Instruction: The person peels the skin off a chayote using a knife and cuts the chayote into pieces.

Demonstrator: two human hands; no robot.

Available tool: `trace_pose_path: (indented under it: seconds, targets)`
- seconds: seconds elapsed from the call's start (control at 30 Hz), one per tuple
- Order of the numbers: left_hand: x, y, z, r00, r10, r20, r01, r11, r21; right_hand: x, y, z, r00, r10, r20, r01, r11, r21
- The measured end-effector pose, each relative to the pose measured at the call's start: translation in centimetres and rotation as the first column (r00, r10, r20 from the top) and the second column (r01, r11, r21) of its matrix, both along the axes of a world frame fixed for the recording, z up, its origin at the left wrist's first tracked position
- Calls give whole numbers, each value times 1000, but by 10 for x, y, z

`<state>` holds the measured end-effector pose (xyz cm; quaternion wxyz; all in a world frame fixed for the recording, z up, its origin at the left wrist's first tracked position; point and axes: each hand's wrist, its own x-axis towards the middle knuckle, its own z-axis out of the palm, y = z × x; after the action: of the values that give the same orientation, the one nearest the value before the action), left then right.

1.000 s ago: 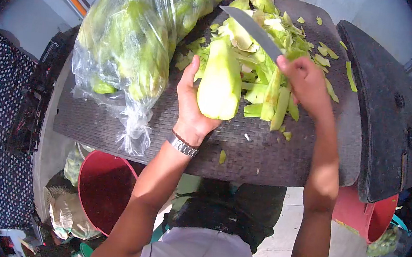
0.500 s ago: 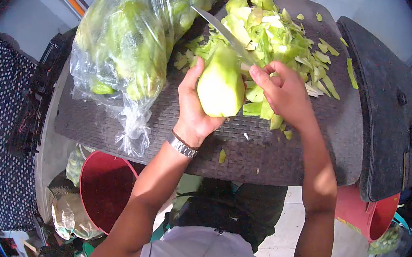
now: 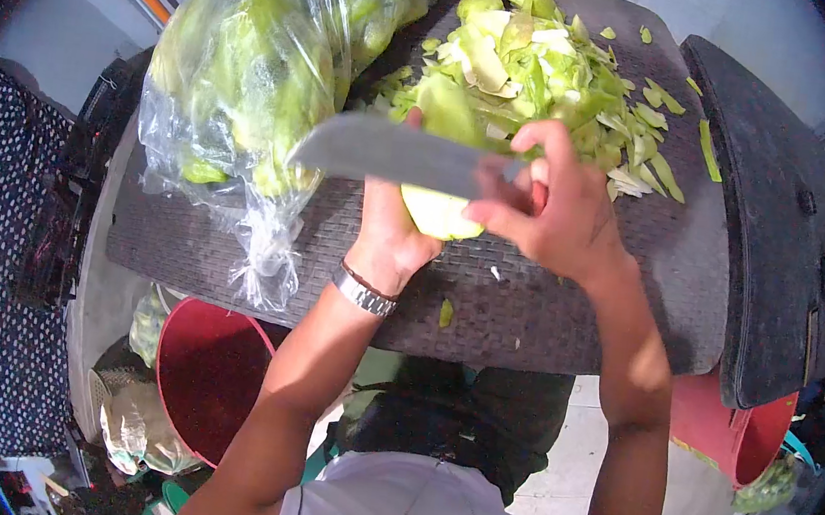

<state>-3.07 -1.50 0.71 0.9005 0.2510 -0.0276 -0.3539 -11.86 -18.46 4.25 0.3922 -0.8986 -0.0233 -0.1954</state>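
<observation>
My left hand [image 3: 390, 230] is wrapped round a pale green, papaya-like fruit [image 3: 448, 110] with flat, peeled faces, standing upright over the table. My right hand [image 3: 568, 214] grips a knife [image 3: 378, 150] by its handle. The broad blade lies sideways in front of the fruit and hides its middle and part of my left fingers; it looks slightly blurred. Whether the blade touches the fruit I cannot tell. Just behind the fruit, green peelings [image 3: 542, 75] are heaped, with loose strips spread to the right.
A clear plastic bag [image 3: 249, 90] full of green produce fills the left of the dark woven tabletop [image 3: 546, 322]. To the right stands a dark chair back [image 3: 768, 225]. Red buckets [image 3: 214, 377] stand below the table, left and right.
The knife has swung from pointing up and away behind the fruit to lying across its front, broad side showing. My right hand has turned and come slightly nearer; my left still holds the fruit.
</observation>
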Motion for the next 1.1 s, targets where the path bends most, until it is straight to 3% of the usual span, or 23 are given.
trace_pose_path:
  seconds: [0.2,0.4,0.5,0.6,0.63,0.67,0.73,0.87,0.97,1.1]
  targets:
    - [-7,3,16,962,-264,71,273,942,-197,-4,5,-7,977,99,187,-68,984,-163]
    - [-4,1,10,970,-239,49,244,959,-148,-5,3,-5,961,173,217,-138,977,-164]
    - [1,1,3,991,-129,21,130,990,-47,-5,0,-5,941,211,265,-174,972,-157]
    - [13,12,-11,951,-285,-123,260,948,-184,6,-34,-9,968,71,241,-11,970,-241]
    - [1,13,-4,989,-146,-4,144,979,-143,8,-47,-6,981,-4,194,48,974,-223]
    - [2,13,-3,980,-161,114,162,987,4,10,-60,-6,979,-53,195,92,976,-199]
    - [8,11,1,971,-237,18,237,971,-36,14,-72,-9,971,-145,190,174,974,-145]
    - [3,8,8,984,-181,6,180,983,40,14,-62,-10,954,-210,216,232,969,-87]
    - [2,7,11,988,-154,-5,154,987,45,13,-53,-5,939,-269,214,308,935,-173]
    - [6,13,12,990,-141,-2,141,990,13,15,-53,-1,879,-458,135,475,866,-155]
